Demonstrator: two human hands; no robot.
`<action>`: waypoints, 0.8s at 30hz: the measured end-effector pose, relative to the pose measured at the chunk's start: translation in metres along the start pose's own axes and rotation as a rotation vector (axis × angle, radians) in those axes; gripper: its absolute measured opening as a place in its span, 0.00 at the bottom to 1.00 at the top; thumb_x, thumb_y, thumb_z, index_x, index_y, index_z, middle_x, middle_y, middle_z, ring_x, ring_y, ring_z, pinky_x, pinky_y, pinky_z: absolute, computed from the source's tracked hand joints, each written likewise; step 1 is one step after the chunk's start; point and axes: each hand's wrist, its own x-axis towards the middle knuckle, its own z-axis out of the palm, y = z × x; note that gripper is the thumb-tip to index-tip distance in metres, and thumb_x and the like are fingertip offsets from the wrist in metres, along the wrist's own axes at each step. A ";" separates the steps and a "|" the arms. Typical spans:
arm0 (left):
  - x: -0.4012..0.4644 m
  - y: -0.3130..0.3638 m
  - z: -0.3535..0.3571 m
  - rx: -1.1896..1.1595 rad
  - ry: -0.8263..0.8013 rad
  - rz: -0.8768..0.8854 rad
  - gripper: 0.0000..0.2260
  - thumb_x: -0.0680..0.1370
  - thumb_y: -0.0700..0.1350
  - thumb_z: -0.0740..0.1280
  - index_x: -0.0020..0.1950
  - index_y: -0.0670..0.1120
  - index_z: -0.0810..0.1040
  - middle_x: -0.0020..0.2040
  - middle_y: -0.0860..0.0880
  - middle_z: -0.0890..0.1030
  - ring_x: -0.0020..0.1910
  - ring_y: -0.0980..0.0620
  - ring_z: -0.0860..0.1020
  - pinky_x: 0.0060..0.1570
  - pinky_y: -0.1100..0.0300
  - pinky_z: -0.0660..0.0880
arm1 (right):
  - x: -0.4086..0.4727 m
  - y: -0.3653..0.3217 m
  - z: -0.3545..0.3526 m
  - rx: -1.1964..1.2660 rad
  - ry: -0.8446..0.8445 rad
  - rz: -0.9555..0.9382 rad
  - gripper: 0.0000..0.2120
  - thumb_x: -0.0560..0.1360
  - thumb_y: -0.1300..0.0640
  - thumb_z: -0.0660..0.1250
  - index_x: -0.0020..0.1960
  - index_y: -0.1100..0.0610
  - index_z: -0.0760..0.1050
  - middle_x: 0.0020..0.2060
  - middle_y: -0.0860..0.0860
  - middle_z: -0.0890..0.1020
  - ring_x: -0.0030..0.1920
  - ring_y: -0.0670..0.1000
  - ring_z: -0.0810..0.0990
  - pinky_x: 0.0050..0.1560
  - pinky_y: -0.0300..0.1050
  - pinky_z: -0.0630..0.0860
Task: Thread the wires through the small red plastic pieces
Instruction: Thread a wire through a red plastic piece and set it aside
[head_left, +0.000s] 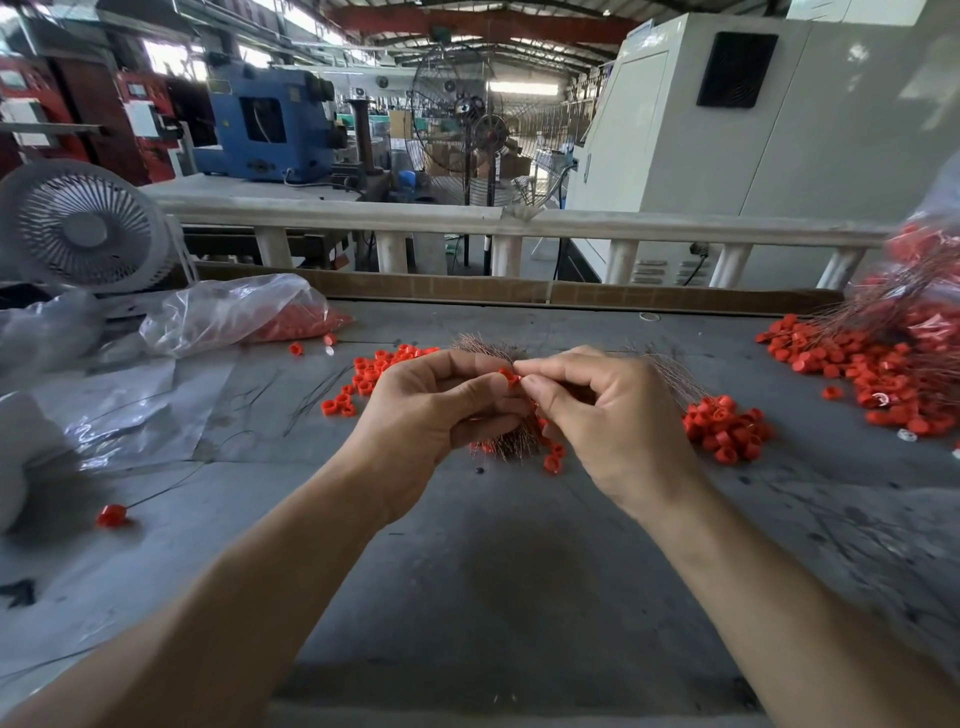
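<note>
From where I stand, one white desk fan (83, 226) sits at ten o'clock on the grey worktop (519, 571), and just right of it lies one clear plastic bag (234, 312) with red pieces inside. At about eight o'clock a single red piece on a wire (111, 515) lies alone. Toward eleven o'clock there is a loose scatter of red plastic pieces (374, 371), too many to count, with a few bare dark wires (317, 395) beside them. At the centre, two hands meet: the left hand (431, 415) is curled round a bundle of thin copper-coloured wires (506, 441), whose ends fan out above and below the fist, and its thumb touches one small red piece (508, 375). The right hand (608, 415) pinches that same piece between thumb and forefinger, its other fingers folded. Whether a wire passes through the piece, I cannot tell. At three o'clock sits one tight cluster of wired red pieces (727, 428), and at two o'clock a far larger heap (872, 364) spills from a second bag (924, 270) at the edge.
</note>
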 end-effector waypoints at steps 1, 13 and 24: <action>0.000 0.000 0.000 0.002 -0.001 0.000 0.12 0.70 0.40 0.74 0.52 0.38 0.84 0.46 0.37 0.85 0.45 0.45 0.86 0.45 0.57 0.83 | 0.000 0.000 0.000 -0.011 -0.002 -0.007 0.08 0.77 0.61 0.74 0.55 0.54 0.87 0.46 0.45 0.86 0.45 0.44 0.84 0.51 0.49 0.83; -0.002 0.001 0.001 0.068 -0.041 0.043 0.09 0.71 0.41 0.74 0.50 0.41 0.84 0.47 0.36 0.86 0.47 0.44 0.86 0.45 0.58 0.83 | -0.001 -0.006 0.001 -0.028 0.041 -0.103 0.05 0.76 0.62 0.75 0.48 0.54 0.86 0.42 0.44 0.85 0.47 0.45 0.84 0.51 0.44 0.80; -0.003 -0.001 0.003 0.195 -0.017 0.146 0.08 0.72 0.41 0.74 0.50 0.42 0.84 0.45 0.38 0.86 0.45 0.45 0.87 0.45 0.58 0.83 | -0.001 -0.007 0.001 -0.123 0.042 -0.212 0.06 0.73 0.66 0.76 0.48 0.58 0.87 0.44 0.47 0.85 0.47 0.44 0.83 0.51 0.38 0.79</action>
